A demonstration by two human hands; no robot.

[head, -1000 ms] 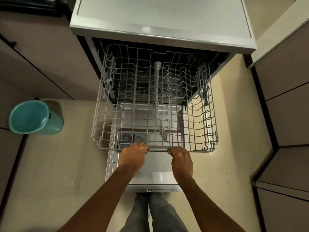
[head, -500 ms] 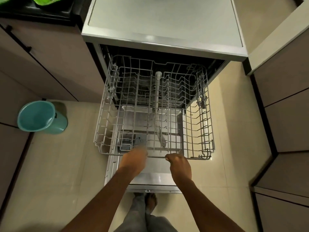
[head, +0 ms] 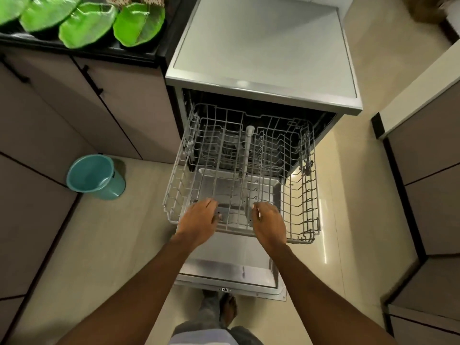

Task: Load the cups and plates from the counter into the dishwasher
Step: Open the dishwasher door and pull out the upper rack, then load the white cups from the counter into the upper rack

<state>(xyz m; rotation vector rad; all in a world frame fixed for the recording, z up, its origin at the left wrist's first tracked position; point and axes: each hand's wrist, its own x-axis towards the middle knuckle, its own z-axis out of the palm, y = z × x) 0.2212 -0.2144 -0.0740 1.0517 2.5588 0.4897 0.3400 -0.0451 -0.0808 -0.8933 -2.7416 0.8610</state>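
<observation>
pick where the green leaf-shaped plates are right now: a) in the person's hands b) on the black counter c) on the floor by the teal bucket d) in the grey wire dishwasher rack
b: the green leaf-shaped plates lie side by side on the black counter at the upper left of the head view.

pale beige floor tiles (head: 119, 245) with a soft sheen fill the aisle, and a bright streak of reflected light (head: 326, 230) lies on them towards the right. along the floor's left edge run taupe flat-front cabinets (head: 49, 115) with slim black handles (head: 93, 79) under a black countertop (head: 112, 54), and a teal bucket (head: 99, 180) stands on the floor just beside their base. matching cabinets (head: 428, 150) with dark gaps between their panels line the floor's right edge.
</observation>
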